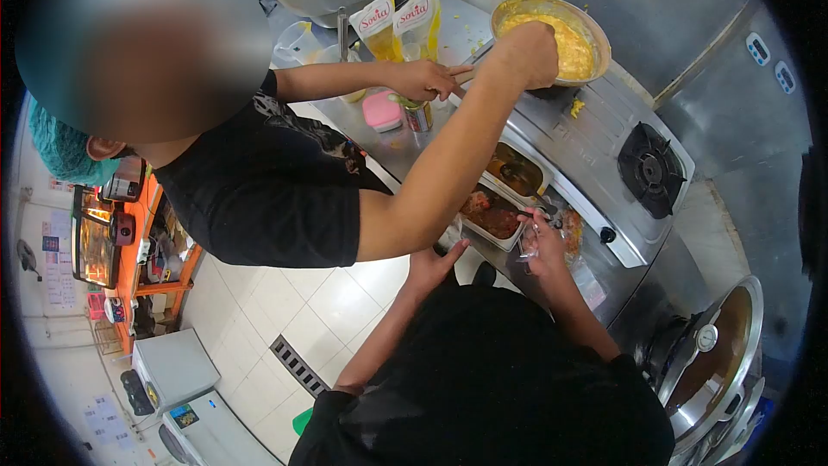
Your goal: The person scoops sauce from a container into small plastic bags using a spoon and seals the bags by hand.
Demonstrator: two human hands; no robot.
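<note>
Beside the metal surface [636, 293], the wearer's two forearms reach forward, elbows bent. The right hand [543, 248] is raised by the near end of a tray [490, 237] of red sauce, fingers curled round a clear plastic item [528, 247] — a dark handle [524, 214] shows at the fingertips, though whether it is gripped I cannot tell. The left hand [433, 267] is held near the tray's other side, thumb angled towards it.

A co-worker's bare arm [453, 151] crosses above, close to the left hand; with those fingers hard to make out, I cannot tell whether they hold anything. That co-worker's fist also covers part of the pan [602, 47] on the stove, and the face is blurred.

Next to the red sauce sits a second tray [532, 151] of dark brown liquid, and beyond the right hand lies a clear bag [569, 229] of orange-looking food. Yellow food fills much of the pan — bits have spilled beside it.
</note>
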